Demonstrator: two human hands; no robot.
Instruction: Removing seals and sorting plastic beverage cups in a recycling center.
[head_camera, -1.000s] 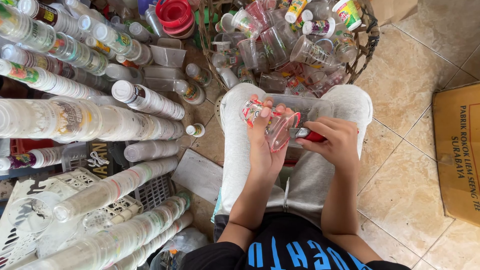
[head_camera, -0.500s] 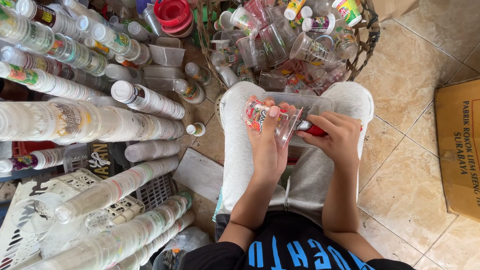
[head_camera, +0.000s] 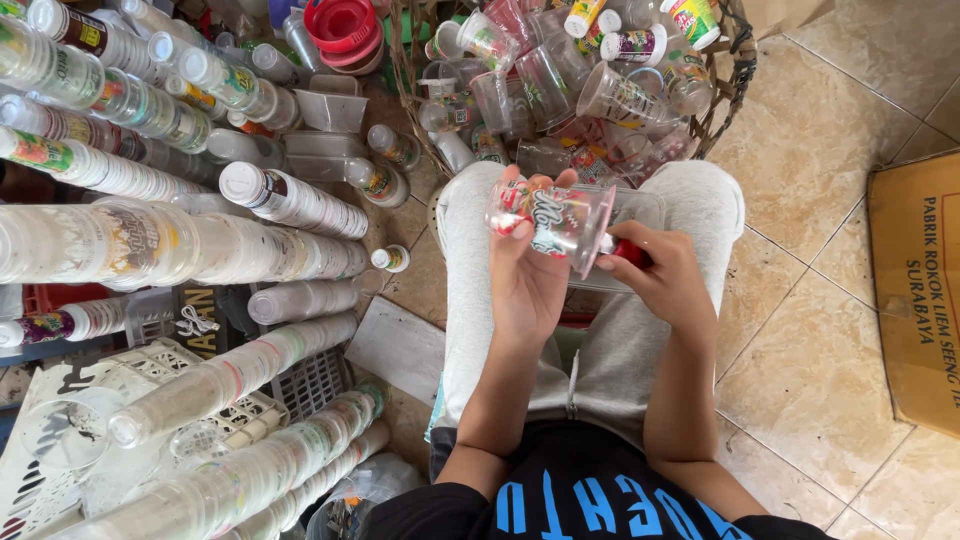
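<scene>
I sit on the floor with my knees in grey trousers. My left hand (head_camera: 528, 262) grips a clear plastic cup (head_camera: 556, 224) with a coloured printed label, held on its side above my lap. My right hand (head_camera: 665, 278) holds a small red-handled tool (head_camera: 627, 251) against the cup's rim. A clear plastic tray (head_camera: 640, 212) lies across my knees under the cup.
A wicker basket (head_camera: 728, 70) full of loose used plastic cups stands just beyond my knees. Long stacks of nested cups (head_camera: 180, 245) lie to the left, over white plastic crates (head_camera: 60, 420). A cardboard box (head_camera: 915, 290) sits on the tiled floor at right.
The cup has turned slightly in my left hand and both hands have shifted a little; the red tool stays at the rim.
</scene>
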